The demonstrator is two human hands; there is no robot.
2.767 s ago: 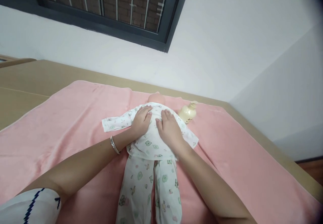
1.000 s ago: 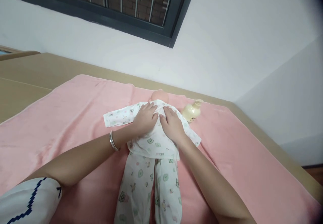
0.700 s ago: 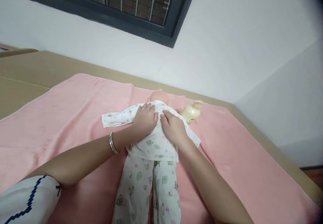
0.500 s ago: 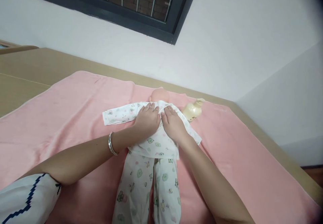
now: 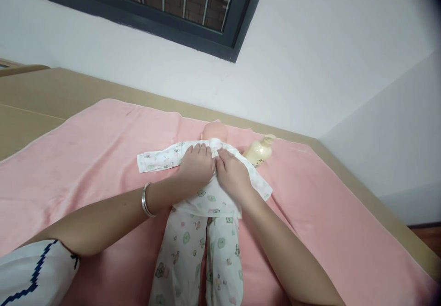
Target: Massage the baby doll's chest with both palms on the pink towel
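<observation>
A baby doll lies on its back or front, I cannot tell which, with its bald head (image 5: 214,131) at the far end. It wears a white printed baby shirt (image 5: 220,200) and matching trousers (image 5: 223,260). On the chest, my left hand (image 5: 197,167) is closed with curled fingers at the shirt's middle, a silver bangle on the wrist. Close against it, my right hand (image 5: 234,173) pinches the shirt beside the same midline. The fingertips and the bit of cloth between them are partly hidden.
A pink blanket (image 5: 327,214) covers much of the wooden surface (image 5: 34,85). Right of the doll's head stands or leans a cream pump bottle (image 5: 260,151), close to one sleeve. Behind is a white wall (image 5: 292,67) with a dark-framed window (image 5: 227,48).
The fingers of both hands have curled in from lying flatter on the shirt, and the hands have drawn together at its middle. The view has shifted slightly.
</observation>
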